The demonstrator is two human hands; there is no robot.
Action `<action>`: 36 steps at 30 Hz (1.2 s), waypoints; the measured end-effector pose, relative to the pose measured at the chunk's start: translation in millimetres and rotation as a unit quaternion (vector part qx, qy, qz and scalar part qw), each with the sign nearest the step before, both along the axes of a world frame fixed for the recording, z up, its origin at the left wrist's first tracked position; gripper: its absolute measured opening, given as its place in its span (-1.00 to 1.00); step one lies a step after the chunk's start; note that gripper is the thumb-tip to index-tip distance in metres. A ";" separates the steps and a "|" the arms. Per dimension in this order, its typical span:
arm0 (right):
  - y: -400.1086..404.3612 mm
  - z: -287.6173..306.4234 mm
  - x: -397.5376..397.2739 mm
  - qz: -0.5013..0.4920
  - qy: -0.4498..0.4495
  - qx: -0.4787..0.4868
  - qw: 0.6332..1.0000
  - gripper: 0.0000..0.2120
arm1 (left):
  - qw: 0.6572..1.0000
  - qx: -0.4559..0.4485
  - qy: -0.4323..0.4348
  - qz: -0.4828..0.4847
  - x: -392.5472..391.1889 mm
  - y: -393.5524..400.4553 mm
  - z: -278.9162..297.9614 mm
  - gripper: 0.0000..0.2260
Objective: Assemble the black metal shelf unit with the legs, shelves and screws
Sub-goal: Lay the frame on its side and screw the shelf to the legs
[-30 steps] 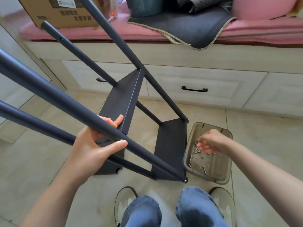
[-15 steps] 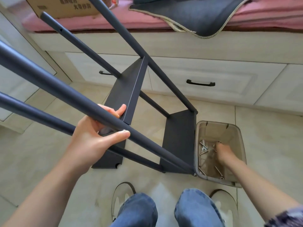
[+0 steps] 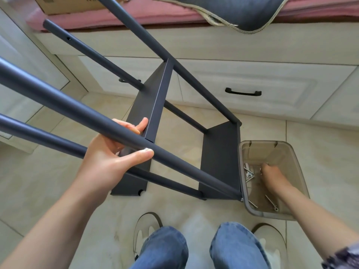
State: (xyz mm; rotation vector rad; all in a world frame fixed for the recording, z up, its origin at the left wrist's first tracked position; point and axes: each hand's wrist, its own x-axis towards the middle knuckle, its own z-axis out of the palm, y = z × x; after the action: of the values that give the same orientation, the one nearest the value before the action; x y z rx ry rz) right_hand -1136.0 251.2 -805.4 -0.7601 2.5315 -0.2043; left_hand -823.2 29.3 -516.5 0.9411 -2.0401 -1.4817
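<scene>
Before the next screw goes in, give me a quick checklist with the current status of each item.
1. Frame steadied: ok, left hand grips the near leg beside the loose shelf.
2. Screws available: ok, several lie in the clear bin.
3. Screw picked up: cannot tell, right hand is down in the bin, fingers hidden.
4. Bottom shelf attached: ok at the near corner, a screw head shows there.
5. Loose shelf lined up with leg holes: cannot tell.

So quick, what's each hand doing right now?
Left hand: holding a shelf leg.
Right hand: down in the screw bin; grip cannot be told.
</scene>
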 end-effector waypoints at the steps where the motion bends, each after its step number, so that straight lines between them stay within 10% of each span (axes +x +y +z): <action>1: -0.1 1.5 1.1 -0.002 0.005 -0.001 1.000 -0.87 | 1.000 -0.001 -0.002 0.000 0.3 0.4 0.5 -0.62; 18: -63.8 170.8 88.1 -0.050 -0.108 -0.367 0.923 -0.92 | 0.995 0.086 0.019 0.040 35.9 -8.5 -10.5 -0.75; 36: -160.1 229.8 198.0 0.007 -0.401 -0.321 0.858 -0.88 | 0.964 0.202 0.126 0.120 90.6 -45.3 -107.3 -0.74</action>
State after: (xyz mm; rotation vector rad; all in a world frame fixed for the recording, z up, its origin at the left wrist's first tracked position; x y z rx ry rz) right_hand -937.9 91.1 -575.6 -0.7113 1.6295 -1.1445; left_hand -732.6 -16.0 -623.9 1.0463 -1.4176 -1.8082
